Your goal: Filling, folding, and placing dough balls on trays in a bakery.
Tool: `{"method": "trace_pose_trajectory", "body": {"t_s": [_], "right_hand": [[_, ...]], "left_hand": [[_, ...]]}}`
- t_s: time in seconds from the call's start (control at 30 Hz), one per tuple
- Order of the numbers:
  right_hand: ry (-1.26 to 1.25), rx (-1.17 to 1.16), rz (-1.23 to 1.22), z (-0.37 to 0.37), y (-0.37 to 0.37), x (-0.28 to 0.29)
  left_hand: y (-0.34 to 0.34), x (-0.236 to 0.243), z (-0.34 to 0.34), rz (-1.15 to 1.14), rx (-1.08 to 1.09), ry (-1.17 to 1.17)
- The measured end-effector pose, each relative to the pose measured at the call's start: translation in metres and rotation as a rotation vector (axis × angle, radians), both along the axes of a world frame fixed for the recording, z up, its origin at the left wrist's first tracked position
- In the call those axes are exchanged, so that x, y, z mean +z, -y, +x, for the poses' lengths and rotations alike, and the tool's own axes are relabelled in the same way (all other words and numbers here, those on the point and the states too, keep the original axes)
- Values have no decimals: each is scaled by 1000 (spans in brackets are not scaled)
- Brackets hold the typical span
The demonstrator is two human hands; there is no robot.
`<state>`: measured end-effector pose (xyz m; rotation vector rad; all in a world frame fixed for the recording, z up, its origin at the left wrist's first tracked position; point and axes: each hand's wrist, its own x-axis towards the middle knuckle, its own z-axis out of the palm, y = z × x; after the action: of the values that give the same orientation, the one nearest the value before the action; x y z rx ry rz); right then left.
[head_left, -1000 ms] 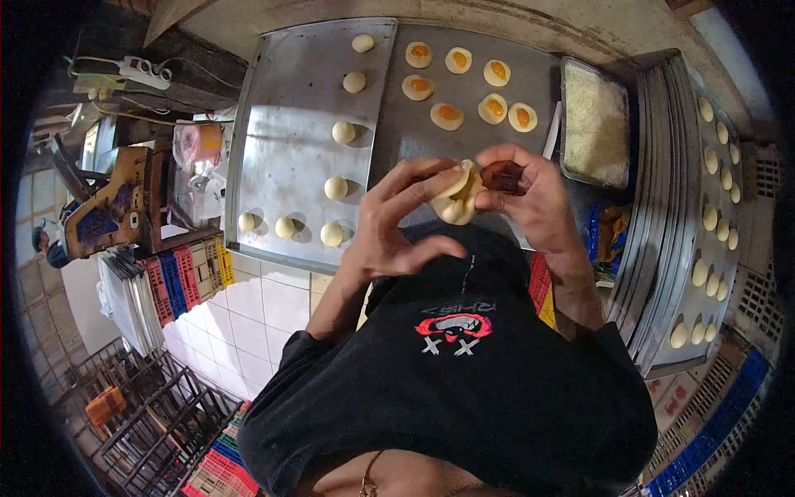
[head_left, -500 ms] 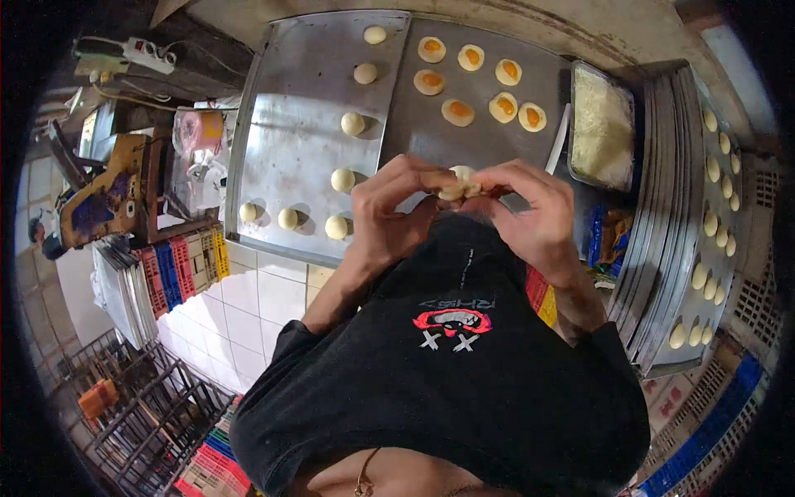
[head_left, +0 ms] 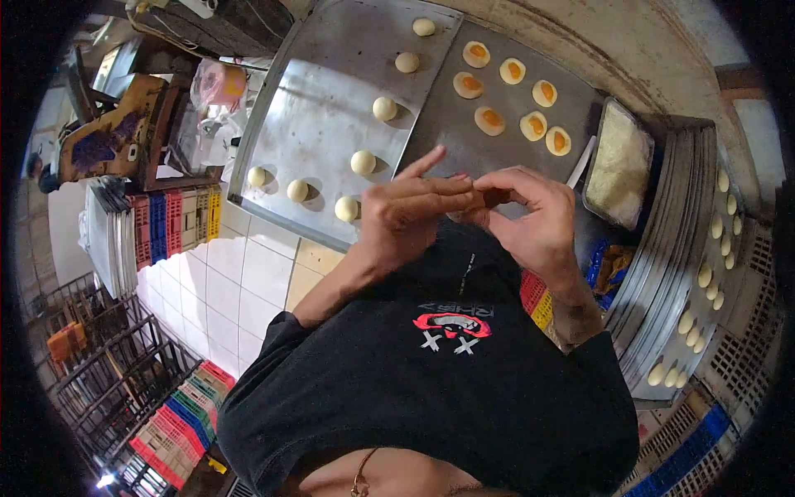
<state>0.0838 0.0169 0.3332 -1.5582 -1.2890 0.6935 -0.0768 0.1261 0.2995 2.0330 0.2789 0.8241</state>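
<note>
My left hand and my right hand meet in front of my chest, fingertips touching, above the near edge of the metal trays. Half a second ago a pale piece of dough showed between them; the fingers now hide it. The left index finger sticks up and away while its other fingers reach flat toward the right hand. My right thumb and fingers are curled together in a pinch. Beyond my left hand, several round dough balls lie on a shiny tray. Farther off, flattened dough rounds with orange filling rest on a darker tray.
A rectangular pan of pale, crumbly stuff stands at the right with a white-edged scraper-like strip beside it. Stacked trays bear more dough pieces at the far right. Coloured crates and a metal rack are at the left.
The view has turned, so the trays appear shifted rightward. My hands have closed over the dough, which no longer shows. My left index finger has lifted away from the others.
</note>
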Motion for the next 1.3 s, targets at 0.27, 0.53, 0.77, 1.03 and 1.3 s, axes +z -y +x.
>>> {"method": "trace_pose_trajectory", "body": {"t_s": [0.27,0.53,0.77,1.03,1.3], "right_hand": [[302,-158,216,-21,-14,-5],[388,-41,292,-33,-21,4],[173,94,158,-53,-32,3],[379,418,112,-43,-41,-19],[348,70,4,-52,-38,-63]], "left_hand": [[17,0,3,34,250,79],[31,14,8,-474,444,600],[28,-36,-9,-1320,296,372],[4,-29,-45,-1026,3,-192],[-60,-134,-72,47,864,-335]]}}
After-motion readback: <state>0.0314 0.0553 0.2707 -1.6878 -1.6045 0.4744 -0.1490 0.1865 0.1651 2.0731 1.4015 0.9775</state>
